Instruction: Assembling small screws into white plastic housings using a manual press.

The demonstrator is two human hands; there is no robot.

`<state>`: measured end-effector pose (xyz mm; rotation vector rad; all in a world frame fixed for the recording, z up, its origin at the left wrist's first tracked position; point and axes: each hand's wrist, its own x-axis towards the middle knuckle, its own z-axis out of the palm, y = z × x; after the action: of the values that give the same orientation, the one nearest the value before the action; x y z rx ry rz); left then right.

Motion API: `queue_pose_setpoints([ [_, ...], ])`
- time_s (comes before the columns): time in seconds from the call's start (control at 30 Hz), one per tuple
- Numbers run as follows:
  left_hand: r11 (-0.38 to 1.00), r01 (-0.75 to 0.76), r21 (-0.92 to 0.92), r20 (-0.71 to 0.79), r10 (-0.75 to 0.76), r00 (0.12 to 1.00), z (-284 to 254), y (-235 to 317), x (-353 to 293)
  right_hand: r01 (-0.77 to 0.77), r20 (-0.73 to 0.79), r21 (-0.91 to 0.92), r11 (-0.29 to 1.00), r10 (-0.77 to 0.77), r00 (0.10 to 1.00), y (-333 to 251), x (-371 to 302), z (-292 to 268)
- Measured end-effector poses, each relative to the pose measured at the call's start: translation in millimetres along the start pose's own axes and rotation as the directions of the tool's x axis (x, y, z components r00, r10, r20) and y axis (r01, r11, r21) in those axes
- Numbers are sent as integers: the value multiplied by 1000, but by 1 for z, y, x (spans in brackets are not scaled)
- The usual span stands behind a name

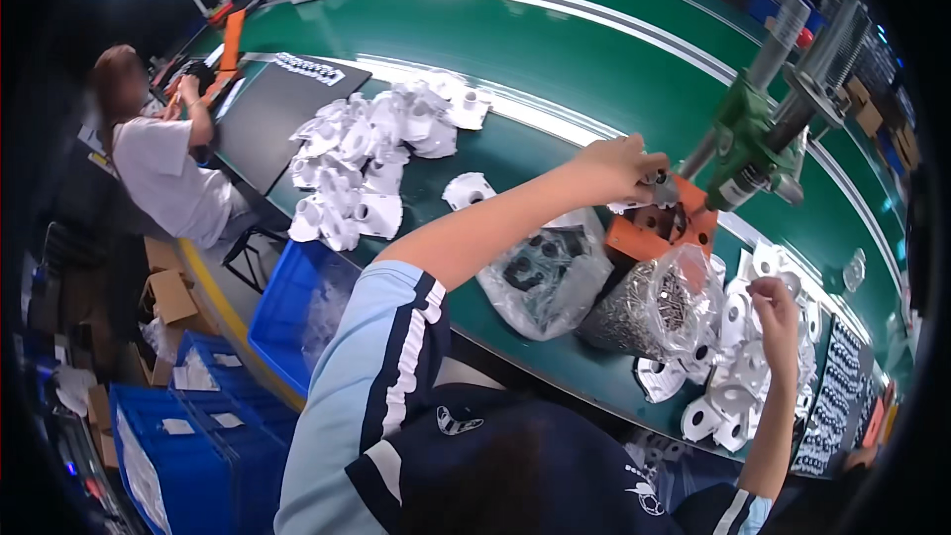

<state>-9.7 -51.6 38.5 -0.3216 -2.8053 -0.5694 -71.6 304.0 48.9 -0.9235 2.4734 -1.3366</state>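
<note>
My left hand (622,170) reaches across to an orange fixture (642,238) under a green hand press (738,144). Its fingers curl round something small and dark that I cannot make out. Just below them the edge of a white plastic part (626,207) shows on the fixture. My right hand (776,312) is over a heap of white plastic parts (738,376) on the right, its fingertips drawn together; whatever they hold, if anything, is too small to name. Between the hands stands a clear bag of metal screws (674,312).
Left of the fixture lies a clear bag with dark parts (540,267). A larger heap of white parts (367,144) covers the bench further left. Blue bins (277,307) stand beside it. Another person (163,159) sits at far left. A green conveyor belt (555,35) runs behind.
</note>
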Motion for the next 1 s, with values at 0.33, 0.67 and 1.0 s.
queue_pose_setpoints([
  [0.33,786,195,-587,-124,-325,938,-6,-104,-6,158,16,-394,905,-165,986,-11,-13,13],
  [0.67,161,320,-934,213,-469,857,28,-111,-4,37,-92,-434,900,-85,992,-32,-73,-4],
  [1.0,771,620,-147,133,-606,784,-35,-71,-43,-343,-154,-690,637,334,930,-44,-142,23],
])
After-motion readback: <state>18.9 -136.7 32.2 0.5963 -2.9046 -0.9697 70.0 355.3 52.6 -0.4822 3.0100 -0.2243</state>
